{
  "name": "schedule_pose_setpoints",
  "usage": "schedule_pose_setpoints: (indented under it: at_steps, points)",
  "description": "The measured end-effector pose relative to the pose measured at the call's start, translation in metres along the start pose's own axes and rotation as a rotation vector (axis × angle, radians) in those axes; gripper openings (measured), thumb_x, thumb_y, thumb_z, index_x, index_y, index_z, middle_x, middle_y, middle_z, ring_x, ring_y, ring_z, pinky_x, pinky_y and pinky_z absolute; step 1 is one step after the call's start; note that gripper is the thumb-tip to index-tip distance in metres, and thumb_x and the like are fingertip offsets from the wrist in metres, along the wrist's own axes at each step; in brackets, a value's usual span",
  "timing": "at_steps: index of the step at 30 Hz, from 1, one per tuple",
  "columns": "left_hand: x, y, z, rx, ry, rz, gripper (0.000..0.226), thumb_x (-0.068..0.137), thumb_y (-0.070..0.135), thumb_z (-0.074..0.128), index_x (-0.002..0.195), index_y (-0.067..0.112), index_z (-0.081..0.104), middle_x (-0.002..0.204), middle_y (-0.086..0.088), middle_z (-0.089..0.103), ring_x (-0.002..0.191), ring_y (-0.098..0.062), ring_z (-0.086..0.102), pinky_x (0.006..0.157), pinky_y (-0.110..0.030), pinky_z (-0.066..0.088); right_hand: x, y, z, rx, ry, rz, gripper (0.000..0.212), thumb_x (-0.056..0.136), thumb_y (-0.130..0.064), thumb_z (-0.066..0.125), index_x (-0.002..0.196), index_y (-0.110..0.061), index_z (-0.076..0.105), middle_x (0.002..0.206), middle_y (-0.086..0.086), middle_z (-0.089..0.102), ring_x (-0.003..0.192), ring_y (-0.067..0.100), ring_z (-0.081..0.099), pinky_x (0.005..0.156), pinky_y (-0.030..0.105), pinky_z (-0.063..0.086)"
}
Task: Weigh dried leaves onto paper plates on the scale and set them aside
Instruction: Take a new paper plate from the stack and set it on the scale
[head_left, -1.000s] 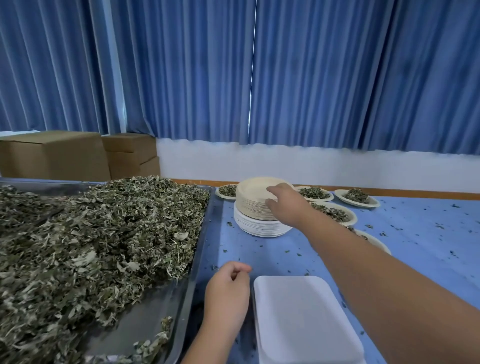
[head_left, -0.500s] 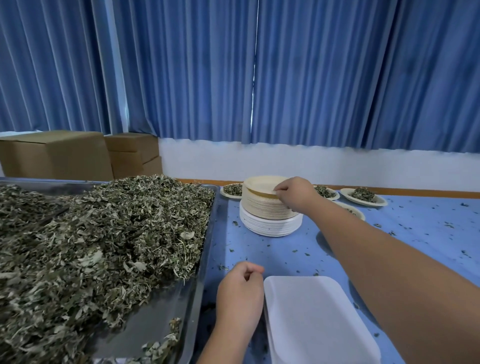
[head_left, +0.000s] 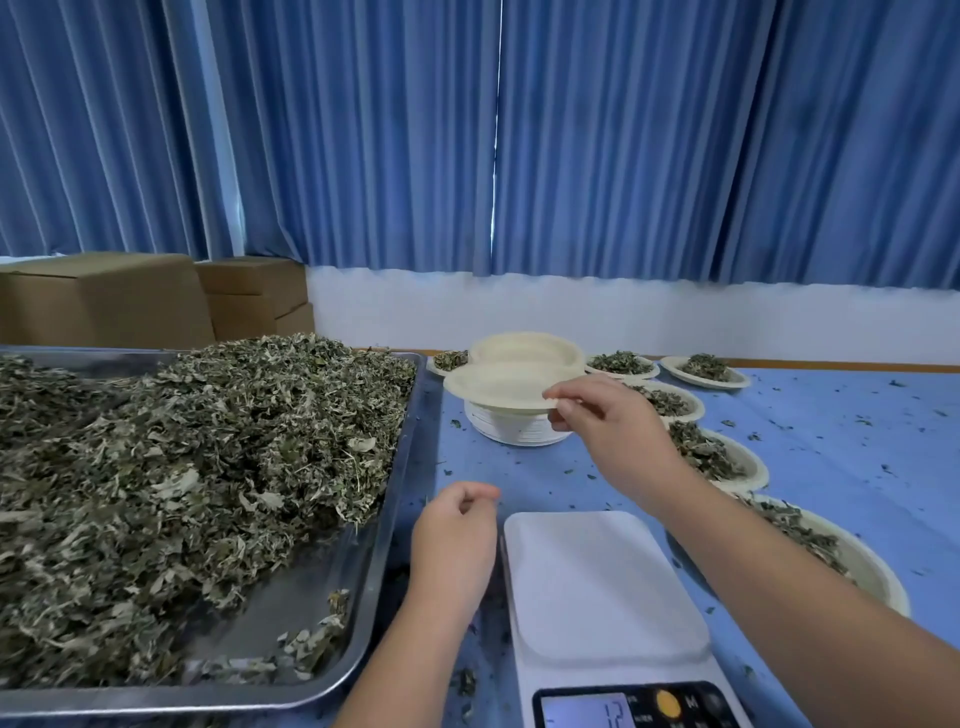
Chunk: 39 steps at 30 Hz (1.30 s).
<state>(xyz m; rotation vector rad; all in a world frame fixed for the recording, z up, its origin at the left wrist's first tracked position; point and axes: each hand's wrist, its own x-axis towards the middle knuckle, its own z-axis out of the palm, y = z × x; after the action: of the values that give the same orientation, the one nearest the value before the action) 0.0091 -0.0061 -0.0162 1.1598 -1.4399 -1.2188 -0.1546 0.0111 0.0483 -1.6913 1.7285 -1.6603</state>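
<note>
My right hand (head_left: 597, 421) pinches the rim of one empty paper plate (head_left: 498, 387) and holds it in the air just in front of the plate stack (head_left: 519, 428). My left hand (head_left: 457, 535) hovers with loosely curled fingers, holding nothing, between the metal tray (head_left: 384, 530) and the white scale (head_left: 597, 582). The scale's platform is bare and its lit display (head_left: 589, 713) shows digits. A big heap of dried leaves (head_left: 171, 467) fills the tray on the left.
Several paper plates with leaf portions (head_left: 711, 457) line the blue table (head_left: 841, 447) from the back to the near right, under my right forearm. Cardboard boxes (head_left: 104, 301) stand behind the tray. Blue curtains hang at the back. Leaf crumbs dot the table.
My right hand lifted the top plate off the stack and drew it toward me. My left hand stayed beside the scale. The view tilted down, showing the scale's display.
</note>
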Motion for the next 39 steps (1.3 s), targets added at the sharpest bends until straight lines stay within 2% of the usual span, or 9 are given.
schedule_pose_setpoints:
  at_steps: [6, 10, 15, 21, 26, 30, 32, 36, 39]
  points:
    - [-0.009, 0.022, -0.011, -0.501, 0.005, -0.155, 0.023, 0.1, 0.021, 0.047, 0.092, 0.012, 0.066, 0.072, 0.0, 0.068, 0.055, -0.014, 0.057, 0.055, -0.027, 0.042, -0.081, -0.017, -0.047, 0.03, -0.109, 0.01, 0.025, 0.094, 0.002, 0.054, 0.092, -0.015, 0.071, 0.102, 0.001, 0.062, 0.086, 0.013, 0.067, 0.084, 0.021, 0.052]
    - [-0.017, 0.028, -0.018, -0.627, -0.166, -0.231, 0.033, 0.1, 0.034, 0.044, 0.1, 0.008, 0.064, 0.072, -0.002, 0.063, 0.054, -0.014, 0.054, 0.057, -0.028, 0.037, -0.111, -0.021, -0.068, 0.142, -0.115, 0.066, 0.02, 0.093, -0.004, 0.056, 0.083, -0.006, 0.073, 0.087, -0.001, 0.066, 0.068, 0.012, 0.065, 0.064, 0.012, 0.048]
    - [-0.018, 0.021, -0.016, -0.326, -0.155, -0.21, 0.008, 0.087, 0.015, 0.062, 0.087, 0.008, 0.064, 0.066, -0.009, 0.052, 0.063, -0.023, 0.044, 0.055, -0.028, 0.04, -0.126, -0.007, -0.08, 0.088, -0.129, 0.209, 0.027, 0.094, -0.014, 0.06, 0.07, -0.014, 0.073, 0.071, -0.002, 0.064, 0.057, 0.007, 0.054, 0.057, 0.019, 0.045]
    - [-0.02, 0.013, -0.015, -0.014, -0.123, -0.071, 0.017, 0.09, 0.016, 0.057, 0.081, 0.019, 0.072, 0.051, 0.011, 0.057, 0.038, -0.006, 0.043, 0.043, -0.018, 0.032, -0.125, -0.002, -0.084, 0.014, -0.153, 0.246, 0.018, 0.092, -0.018, 0.063, 0.08, -0.023, 0.075, 0.068, -0.013, 0.065, 0.052, 0.004, 0.048, 0.05, 0.014, 0.041]
    - [-0.022, 0.006, -0.015, 0.393, -0.019, 0.086, 0.036, 0.098, 0.034, 0.043, 0.069, 0.015, 0.045, 0.069, 0.004, 0.049, 0.06, -0.01, 0.042, 0.054, -0.027, 0.031, -0.123, 0.002, -0.09, -0.07, -0.178, 0.197, 0.016, 0.093, -0.024, 0.061, 0.104, -0.033, 0.068, 0.095, -0.022, 0.065, 0.049, 0.005, 0.051, 0.049, 0.014, 0.043]
    - [-0.026, 0.015, -0.015, 0.423, 0.02, 0.122, 0.038, 0.1, 0.038, 0.038, 0.072, 0.015, 0.049, 0.082, -0.003, 0.06, 0.068, -0.012, 0.049, 0.054, -0.027, 0.029, -0.117, 0.011, -0.096, -0.065, -0.092, 0.208, 0.016, 0.094, -0.028, 0.059, 0.106, -0.039, 0.061, 0.059, -0.034, 0.057, 0.041, 0.004, 0.049, 0.039, 0.013, 0.038]
    - [-0.025, 0.019, -0.019, 0.42, 0.047, 0.141, 0.03, 0.099, 0.034, 0.042, 0.08, 0.015, 0.056, 0.095, -0.005, 0.065, 0.074, -0.015, 0.053, 0.057, -0.026, 0.034, -0.113, 0.02, -0.099, -0.092, -0.005, 0.21, 0.014, 0.094, -0.031, 0.058, 0.105, -0.037, 0.062, 0.069, -0.028, 0.06, 0.038, 0.003, 0.045, 0.037, 0.013, 0.034]
    - [-0.019, 0.032, -0.038, 0.419, 0.135, 0.208, 0.021, 0.094, 0.024, 0.048, 0.081, 0.025, 0.064, 0.07, 0.007, 0.061, 0.058, -0.01, 0.051, 0.042, -0.015, 0.032, -0.11, 0.028, -0.101, -0.164, 0.054, 0.226, 0.01, 0.093, -0.032, 0.059, 0.098, -0.038, 0.063, 0.093, -0.017, 0.062, 0.047, 0.004, 0.052, 0.045, 0.015, 0.039]
    - [-0.01, 0.035, -0.061, 0.573, 0.215, 0.207, 0.022, 0.094, 0.023, 0.045, 0.084, 0.022, 0.065, 0.074, 0.0, 0.064, 0.056, -0.013, 0.051, 0.046, -0.023, 0.038, -0.111, 0.028, -0.098, -0.214, 0.018, 0.199, 0.014, 0.092, -0.03, 0.059, 0.089, -0.043, 0.061, 0.098, -0.015, 0.062, 0.063, 0.009, 0.057, 0.056, 0.025, 0.039]
